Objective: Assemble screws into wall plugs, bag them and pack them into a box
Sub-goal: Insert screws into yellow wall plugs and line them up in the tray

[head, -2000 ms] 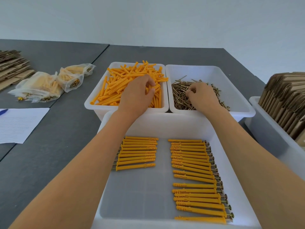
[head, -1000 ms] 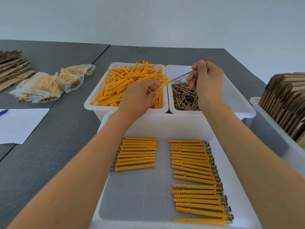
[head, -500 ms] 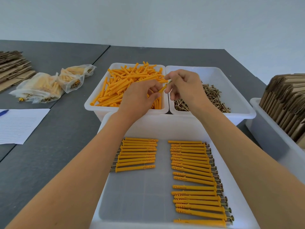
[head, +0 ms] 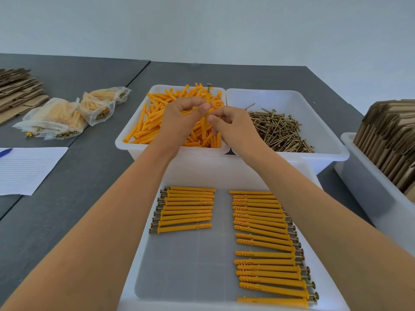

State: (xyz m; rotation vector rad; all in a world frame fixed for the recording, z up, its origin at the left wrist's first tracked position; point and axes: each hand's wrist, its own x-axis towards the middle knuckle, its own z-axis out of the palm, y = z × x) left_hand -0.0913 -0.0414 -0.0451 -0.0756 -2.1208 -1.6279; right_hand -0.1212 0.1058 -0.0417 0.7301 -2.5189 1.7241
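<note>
Over the bin of loose plugs (head: pixel 157 129), one orange plug (head: pixel 207 108) is held nearly upright, pinched by the left hand (head: pixel 179 122) and right hand (head: pixel 233 126), with a screw (head: pixel 209 87) poking out on top. Probably it gets laid flat next: open room is left in the front tray (head: pixel 190 265), closer to the shorter left row (head: pixel 186 209).

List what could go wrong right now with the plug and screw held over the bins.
1. The screw sticks out of the top of the plug, not fully seated. If the left hand or right hand loosens its grip, it could drop into the plug bin and get lost among loose plugs.
2. The tray rows are tight; a careless placement may knock them askew.
</note>
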